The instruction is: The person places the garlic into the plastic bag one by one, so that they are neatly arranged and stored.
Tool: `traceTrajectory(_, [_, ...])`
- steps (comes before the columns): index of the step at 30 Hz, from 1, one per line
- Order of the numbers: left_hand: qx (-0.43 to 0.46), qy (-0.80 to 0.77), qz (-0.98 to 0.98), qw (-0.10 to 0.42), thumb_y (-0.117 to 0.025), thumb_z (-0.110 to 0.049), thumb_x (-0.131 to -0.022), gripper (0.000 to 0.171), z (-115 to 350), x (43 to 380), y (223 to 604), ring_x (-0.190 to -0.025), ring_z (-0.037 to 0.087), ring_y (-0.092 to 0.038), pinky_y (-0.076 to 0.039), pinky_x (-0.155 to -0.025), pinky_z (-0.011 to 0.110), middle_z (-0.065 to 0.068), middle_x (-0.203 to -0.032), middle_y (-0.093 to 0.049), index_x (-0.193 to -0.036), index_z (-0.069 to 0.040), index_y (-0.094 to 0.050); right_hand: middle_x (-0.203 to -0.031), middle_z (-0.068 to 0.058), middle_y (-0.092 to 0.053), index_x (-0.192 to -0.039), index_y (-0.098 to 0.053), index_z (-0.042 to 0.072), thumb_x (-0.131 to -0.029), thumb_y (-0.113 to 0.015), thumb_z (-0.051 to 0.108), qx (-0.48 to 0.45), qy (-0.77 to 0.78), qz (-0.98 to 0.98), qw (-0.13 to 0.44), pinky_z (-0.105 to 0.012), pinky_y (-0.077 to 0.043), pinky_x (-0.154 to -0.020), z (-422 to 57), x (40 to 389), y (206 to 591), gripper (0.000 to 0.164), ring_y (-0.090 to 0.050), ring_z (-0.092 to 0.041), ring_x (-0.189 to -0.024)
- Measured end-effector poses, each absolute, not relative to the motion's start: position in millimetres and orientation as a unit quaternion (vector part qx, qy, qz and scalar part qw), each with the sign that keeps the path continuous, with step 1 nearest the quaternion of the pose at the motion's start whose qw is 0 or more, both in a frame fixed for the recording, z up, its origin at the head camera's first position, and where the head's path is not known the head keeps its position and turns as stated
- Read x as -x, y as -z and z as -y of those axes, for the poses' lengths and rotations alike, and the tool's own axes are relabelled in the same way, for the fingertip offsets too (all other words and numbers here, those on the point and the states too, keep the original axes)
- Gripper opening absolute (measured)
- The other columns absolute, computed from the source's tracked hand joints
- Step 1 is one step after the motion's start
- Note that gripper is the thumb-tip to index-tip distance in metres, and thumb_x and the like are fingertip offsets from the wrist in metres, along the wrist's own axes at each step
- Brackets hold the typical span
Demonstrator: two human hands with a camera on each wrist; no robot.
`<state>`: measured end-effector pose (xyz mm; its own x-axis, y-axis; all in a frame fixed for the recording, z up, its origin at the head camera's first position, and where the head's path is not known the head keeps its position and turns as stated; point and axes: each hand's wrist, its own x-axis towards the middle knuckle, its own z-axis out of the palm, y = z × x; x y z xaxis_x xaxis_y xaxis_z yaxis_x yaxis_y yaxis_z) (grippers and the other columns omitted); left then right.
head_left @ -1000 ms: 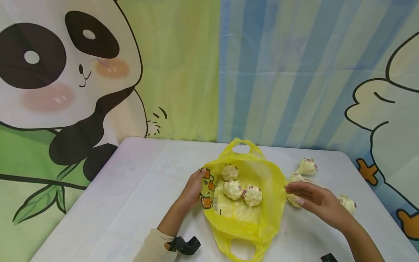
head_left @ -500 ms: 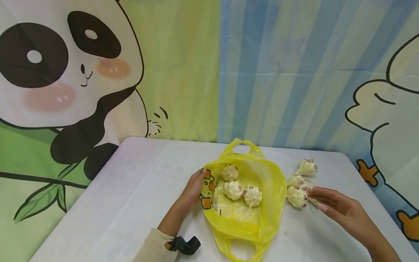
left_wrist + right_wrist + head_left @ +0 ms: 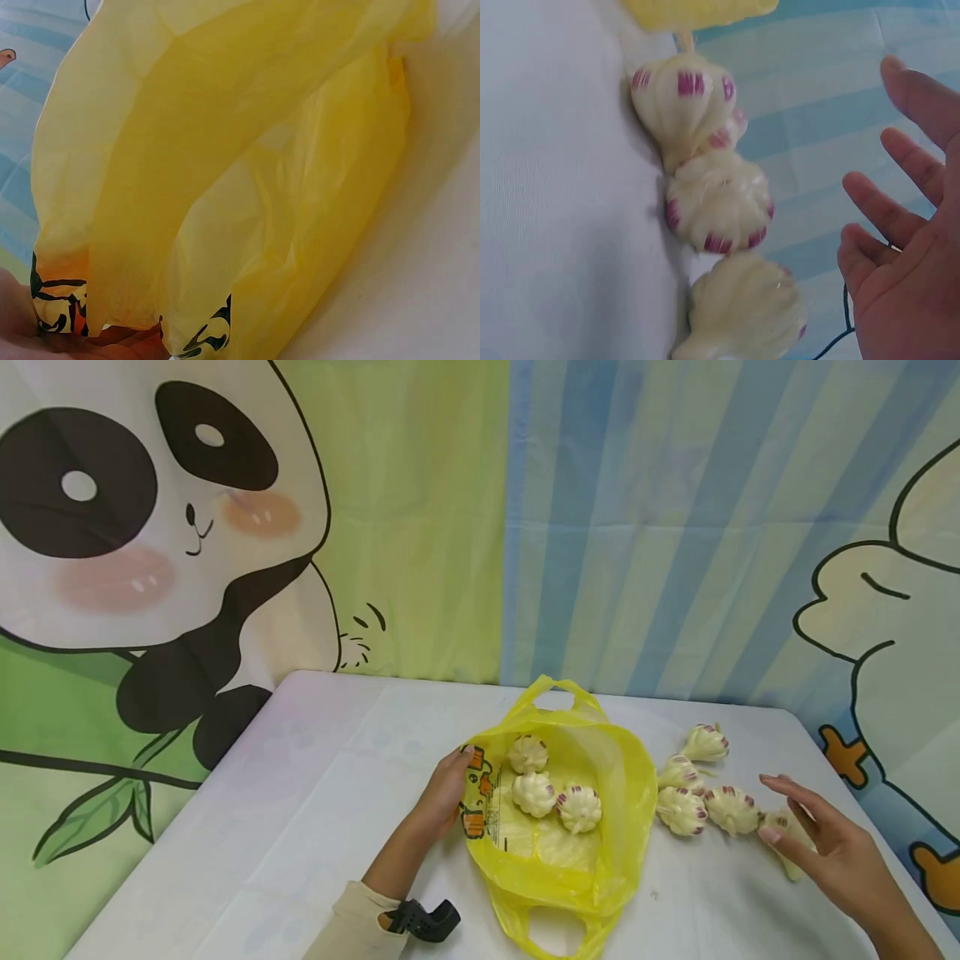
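Observation:
A yellow plastic carrier bag (image 3: 555, 881) lies open on the table, with three garlic bulbs (image 3: 533, 795) inside it. At its left rim my left hand (image 3: 441, 797) pinches the film, thumb over the edge; the left wrist view has the bag's side (image 3: 202, 150) filling most of it. My right hand (image 3: 836, 843) is held with fingers spread over the rightmost garlic bulb (image 3: 797, 862), partly covering it. Its palm and fingers (image 3: 889, 214) hold nothing in the right wrist view, beside a row of garlic bulbs (image 3: 720, 199).
Several garlic bulbs (image 3: 681, 812) lie close together right of the bag, one of them (image 3: 706, 742) farther back. The white table (image 3: 300, 827) ends at a printed cloth backdrop (image 3: 420, 527). A black wrist device (image 3: 423, 922) sits at my left wrist.
My right hand has moved right, away from the bag's right rim, uncovering garlic bulbs there and reaching the rightmost one. The left hand and the bag stay in place.

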<state>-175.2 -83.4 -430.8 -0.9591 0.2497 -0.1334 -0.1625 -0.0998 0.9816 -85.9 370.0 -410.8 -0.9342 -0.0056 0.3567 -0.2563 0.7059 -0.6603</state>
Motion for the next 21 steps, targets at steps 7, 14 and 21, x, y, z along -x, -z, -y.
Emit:
traceTrajectory(7, [-0.029,-0.743,-0.653,0.141,-0.033,-0.043,-0.106,0.051,81,177,430,-0.095,0.032,-0.058,-0.051,-0.079,0.036,0.022,-0.109,-0.057,-0.137,-0.005,-0.047,-0.157,-0.028,-0.004,-0.156,-0.016,0.011,-0.088,-0.075,0.020,-0.020,-0.352,0.930,0.101,-0.077,0.004,-0.094,-386,89,423,0.091,0.019,-0.041,-0.141])
traceTrajectory(14, [-0.027,-0.743,-0.655,0.137,-0.033,-0.042,-0.106,0.050,82,176,431,-0.093,0.031,-0.058,-0.050,-0.076,0.033,0.021,-0.108,-0.057,-0.136,-0.005,-0.048,-0.154,-0.029,0.019,-0.157,-0.004,0.010,-0.086,-0.076,0.028,0.004,-0.343,0.938,0.056,-0.082,0.004,-0.087,-397,95,431,0.102,0.022,-0.053,-0.136])
traceTrajectory(21, [-0.025,-0.742,-0.657,0.136,-0.033,-0.042,-0.106,0.050,83,175,431,-0.092,0.028,-0.058,-0.049,-0.076,0.032,0.021,-0.108,-0.056,-0.136,-0.006,-0.048,-0.147,-0.042,-0.010,-0.152,-0.015,-0.002,-0.095,-0.066,0.030,0.000,-0.344,0.937,-0.065,-0.077,-0.027,-0.088,-404,101,438,0.083,-0.015,-0.063,-0.129])
